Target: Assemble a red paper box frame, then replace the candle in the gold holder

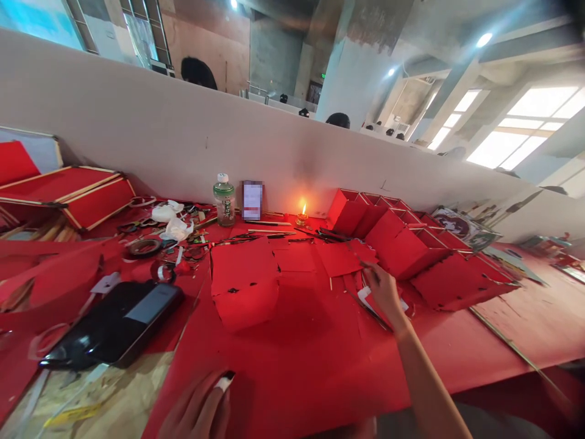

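Observation:
At the bottom left, my left hand [198,408] has its fingers curled beside a small white thing with a black tip [225,381], too blurred to name. My right hand [381,286] reaches in from the right, its fingertips pinched at the edge of a red paper sheet [340,259]. Between the hands stands a red paper box [244,283] with dark scorched spots along its edge. Thin dark sticks and a scrap of white paper [364,296] lie beneath my right hand.
A burning candle [301,216] stands by the partition wall. Red boxes [393,244] line up at right. A bottle [223,201], a phone [253,201], tape rolls [144,247] and scraps lie left, near a glossy black device [119,323]. A larger framed red box [68,195] is at far left.

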Demonstrator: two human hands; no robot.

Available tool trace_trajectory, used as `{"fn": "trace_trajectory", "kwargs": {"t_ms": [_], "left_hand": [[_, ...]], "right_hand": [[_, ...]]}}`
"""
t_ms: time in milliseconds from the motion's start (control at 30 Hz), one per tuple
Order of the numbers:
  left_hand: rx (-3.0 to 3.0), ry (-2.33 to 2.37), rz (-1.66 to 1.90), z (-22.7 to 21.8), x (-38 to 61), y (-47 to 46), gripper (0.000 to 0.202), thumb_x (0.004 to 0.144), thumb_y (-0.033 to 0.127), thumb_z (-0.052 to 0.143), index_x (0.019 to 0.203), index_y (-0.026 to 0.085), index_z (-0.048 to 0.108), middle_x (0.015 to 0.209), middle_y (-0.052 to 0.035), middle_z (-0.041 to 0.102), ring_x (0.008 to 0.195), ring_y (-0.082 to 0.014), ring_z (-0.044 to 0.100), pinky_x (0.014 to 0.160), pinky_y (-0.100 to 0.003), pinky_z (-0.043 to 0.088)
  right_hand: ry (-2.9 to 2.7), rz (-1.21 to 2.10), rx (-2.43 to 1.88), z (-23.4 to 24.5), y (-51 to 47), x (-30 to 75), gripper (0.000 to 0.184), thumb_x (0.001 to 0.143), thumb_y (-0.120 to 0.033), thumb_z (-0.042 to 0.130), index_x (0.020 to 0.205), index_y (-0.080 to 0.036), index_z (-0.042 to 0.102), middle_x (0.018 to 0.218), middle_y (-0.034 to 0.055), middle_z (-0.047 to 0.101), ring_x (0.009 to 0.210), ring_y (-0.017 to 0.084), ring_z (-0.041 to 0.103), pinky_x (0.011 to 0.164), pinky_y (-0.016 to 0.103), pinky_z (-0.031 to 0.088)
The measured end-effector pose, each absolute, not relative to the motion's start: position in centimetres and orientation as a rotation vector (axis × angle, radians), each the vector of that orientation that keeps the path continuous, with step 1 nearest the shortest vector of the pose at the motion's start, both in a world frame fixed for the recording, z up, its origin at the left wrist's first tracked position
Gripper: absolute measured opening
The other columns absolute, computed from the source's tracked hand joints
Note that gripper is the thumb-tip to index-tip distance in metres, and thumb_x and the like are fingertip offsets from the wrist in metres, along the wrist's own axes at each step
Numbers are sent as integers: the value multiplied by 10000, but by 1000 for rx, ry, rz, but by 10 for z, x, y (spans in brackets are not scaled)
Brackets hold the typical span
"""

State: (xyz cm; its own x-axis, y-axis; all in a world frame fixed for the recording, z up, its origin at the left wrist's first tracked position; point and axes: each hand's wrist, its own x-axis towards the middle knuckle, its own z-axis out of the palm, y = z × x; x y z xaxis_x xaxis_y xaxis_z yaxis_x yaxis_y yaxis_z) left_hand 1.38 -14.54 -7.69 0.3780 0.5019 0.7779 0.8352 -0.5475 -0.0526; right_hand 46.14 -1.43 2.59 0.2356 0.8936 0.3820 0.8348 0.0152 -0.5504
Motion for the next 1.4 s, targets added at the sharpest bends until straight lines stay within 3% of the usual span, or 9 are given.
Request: {"fn": "trace_trajectory", "kwargs": {"t_ms": [167,333,500,733,833,1033,1167,1400], "left_hand": [[-2250,-1289,-1116,-66,19,-145,139,965,192,550,1049,164,657,1007,-93,738,919,-226,698,811,-334,546],[-2235,-1423,-1365,-41,28,-142,128,953,145,565,1073,151,610,999,-112,694,928,-217,676,808,-330,567],[-2260,-1085,-1462,-7,54,-133,171,871,9,623,985,135,607,1008,-132,703,953,-207,669,836,-317,569],[-2336,-941,-1514,19,81,-125,207,855,23,629,1032,130,621,1092,-168,717,1056,-249,661,916,-397,566],[-2278,-928,-1524,31,81,-122,206,844,25,640,1019,132,618,1071,-166,730,1043,-249,666,916,-403,553],[-2215,-993,-1433,60,79,-108,211,847,62,655,1012,184,609,1039,-98,774,1018,-230,684,952,-398,507],[-2133,-1075,-1406,71,78,-98,257,833,97,684,1035,240,615,1040,-42,787,1035,-219,696,1005,-393,468],[-2043,-1248,-1347,88,76,-76,199,900,183,671,1093,217,633,1010,-74,772,1033,-255,685,1014,-432,433]], "right_hand": [[-1493,358,-1633,21,-49,455,471,886,-532,525,1031,-134,731,600,-7,562,528,144,485,521,260,370],[-1135,141,-1435,12,-85,420,424,935,-564,547,1036,-167,658,673,-21,554,554,118,478,544,249,407],[-1054,307,-1329,18,-99,375,365,912,-530,630,1084,-208,616,731,-32,551,573,101,516,511,210,406],[-1058,483,-1169,36,-87,338,326,913,-534,624,963,-215,579,572,-76,480,464,90,453,415,185,331],[-1042,505,-1132,39,-87,331,358,910,-546,629,1034,-216,565,628,-58,554,441,83,444,386,185,305],[-1209,437,-1160,52,-85,322,391,966,-560,535,958,-182,638,538,-75,444,450,87,427,434,201,337],[-1205,558,-1131,56,-85,311,371,972,-549,519,992,-193,619,595,-50,534,436,88,446,405,201,340],[-1321,602,-1114,51,-82,292,309,971,-499,556,925,-198,608,612,-58,481,472,83,425,453,200,345]]}}
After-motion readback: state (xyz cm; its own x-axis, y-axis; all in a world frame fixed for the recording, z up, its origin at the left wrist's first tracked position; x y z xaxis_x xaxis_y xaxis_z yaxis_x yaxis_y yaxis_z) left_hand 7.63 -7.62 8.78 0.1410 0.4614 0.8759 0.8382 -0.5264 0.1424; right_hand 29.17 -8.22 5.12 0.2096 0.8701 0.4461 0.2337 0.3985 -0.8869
